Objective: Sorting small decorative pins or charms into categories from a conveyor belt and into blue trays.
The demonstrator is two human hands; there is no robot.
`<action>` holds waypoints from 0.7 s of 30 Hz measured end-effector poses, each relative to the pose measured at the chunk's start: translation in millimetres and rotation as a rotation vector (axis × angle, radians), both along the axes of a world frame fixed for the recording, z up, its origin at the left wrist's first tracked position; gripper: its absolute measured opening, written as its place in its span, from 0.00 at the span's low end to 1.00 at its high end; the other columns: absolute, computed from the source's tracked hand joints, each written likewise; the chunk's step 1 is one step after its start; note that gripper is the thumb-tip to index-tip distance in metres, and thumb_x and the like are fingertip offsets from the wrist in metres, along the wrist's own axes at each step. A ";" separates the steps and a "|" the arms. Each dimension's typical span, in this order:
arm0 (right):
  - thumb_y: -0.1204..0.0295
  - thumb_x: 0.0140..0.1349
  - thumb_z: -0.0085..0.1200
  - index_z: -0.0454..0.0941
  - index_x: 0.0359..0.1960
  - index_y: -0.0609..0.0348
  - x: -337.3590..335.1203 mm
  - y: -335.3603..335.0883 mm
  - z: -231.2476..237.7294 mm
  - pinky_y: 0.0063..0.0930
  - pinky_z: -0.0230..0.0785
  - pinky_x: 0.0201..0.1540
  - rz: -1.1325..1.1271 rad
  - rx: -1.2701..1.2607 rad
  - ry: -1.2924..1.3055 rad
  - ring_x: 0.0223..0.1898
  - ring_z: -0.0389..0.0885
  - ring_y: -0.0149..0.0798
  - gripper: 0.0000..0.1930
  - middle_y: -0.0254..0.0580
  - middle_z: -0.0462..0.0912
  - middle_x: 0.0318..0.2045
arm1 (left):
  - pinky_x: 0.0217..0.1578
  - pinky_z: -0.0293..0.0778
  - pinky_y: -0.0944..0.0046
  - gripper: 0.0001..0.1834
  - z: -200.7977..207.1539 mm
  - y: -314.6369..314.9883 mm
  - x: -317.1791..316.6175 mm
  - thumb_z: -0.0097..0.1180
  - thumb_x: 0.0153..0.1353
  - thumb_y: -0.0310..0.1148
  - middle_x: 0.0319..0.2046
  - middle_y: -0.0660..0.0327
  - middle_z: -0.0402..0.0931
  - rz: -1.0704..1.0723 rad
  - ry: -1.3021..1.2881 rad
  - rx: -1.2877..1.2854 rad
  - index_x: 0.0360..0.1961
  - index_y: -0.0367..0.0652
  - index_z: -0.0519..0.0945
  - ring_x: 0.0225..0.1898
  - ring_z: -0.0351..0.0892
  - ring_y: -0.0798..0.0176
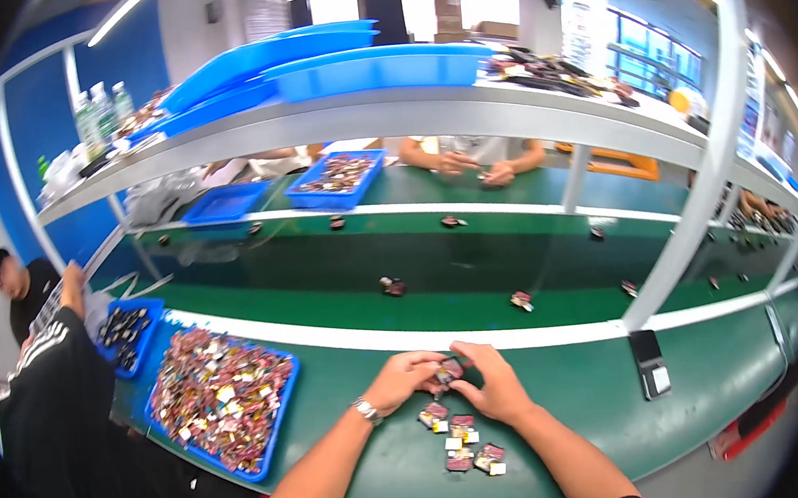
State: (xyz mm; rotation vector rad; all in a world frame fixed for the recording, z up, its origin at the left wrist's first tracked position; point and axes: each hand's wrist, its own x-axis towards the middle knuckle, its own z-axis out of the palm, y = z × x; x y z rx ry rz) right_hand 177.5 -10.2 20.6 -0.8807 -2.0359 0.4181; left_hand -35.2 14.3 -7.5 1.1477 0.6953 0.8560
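Note:
My left hand (403, 380), with a metal-banded watch at its wrist, and my right hand (493, 387) meet over the green table (568, 443). Between their fingers is a small dark-red and black part (448, 372), too small to make out exactly; both hands are closed around it. Just below them lie several similar parts with white and yellow patches, among them one part (433, 418) nearest my left hand and another part (490, 459) closer to the table's front edge. To the left stands a blue tray (285, 406) heaped with small reddish, yellow and white pieces.
A green conveyor belt (458, 277) with scattered parts runs beyond a white rail (407, 340). A black case-like item (649, 360) lies at right. Overhead is a shelf (359, 120) with blue trays. Another blue tray (150, 313) holds black parts. Co-workers sit opposite and at left.

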 end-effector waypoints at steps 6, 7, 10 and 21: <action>0.76 0.54 0.62 0.79 0.46 0.56 7.6 -6.7 -0.5 0.31 0.77 0.38 -0.195 -0.039 0.180 0.39 0.80 0.41 0.16 0.42 0.78 0.43 | 0.48 0.80 0.63 0.22 5.9 -2.5 22.5 0.50 0.66 0.24 0.47 0.55 0.77 0.068 -0.155 -0.064 0.61 0.40 0.65 0.45 0.81 0.63; 0.76 0.54 0.62 0.79 0.46 0.56 4.3 -7.5 -1.6 0.31 0.77 0.38 -0.202 -0.041 0.182 0.39 0.80 0.41 0.16 0.42 0.78 0.43 | 0.48 0.80 0.63 0.22 7.3 -5.2 25.3 0.50 0.66 0.24 0.47 0.55 0.77 0.062 -0.152 -0.067 0.61 0.40 0.65 0.45 0.81 0.63; 0.74 0.51 0.65 0.82 0.41 0.54 -4.8 -6.7 -0.4 0.28 0.77 0.34 -0.301 0.219 0.012 0.35 0.80 0.38 0.14 0.37 0.79 0.38 | 0.50 0.79 0.61 0.23 10.1 -11.5 32.9 0.49 0.67 0.25 0.51 0.56 0.75 0.053 -0.104 -0.065 0.63 0.41 0.64 0.51 0.78 0.62; 0.76 0.46 0.62 0.82 0.39 0.52 6.0 3.2 3.1 0.30 0.76 0.33 -0.219 0.460 -0.153 0.35 0.80 0.38 0.15 0.36 0.80 0.41 | 0.52 0.77 0.59 0.19 12.5 -14.4 33.2 0.46 0.69 0.27 0.51 0.56 0.76 0.089 -0.079 -0.020 0.60 0.39 0.67 0.51 0.78 0.62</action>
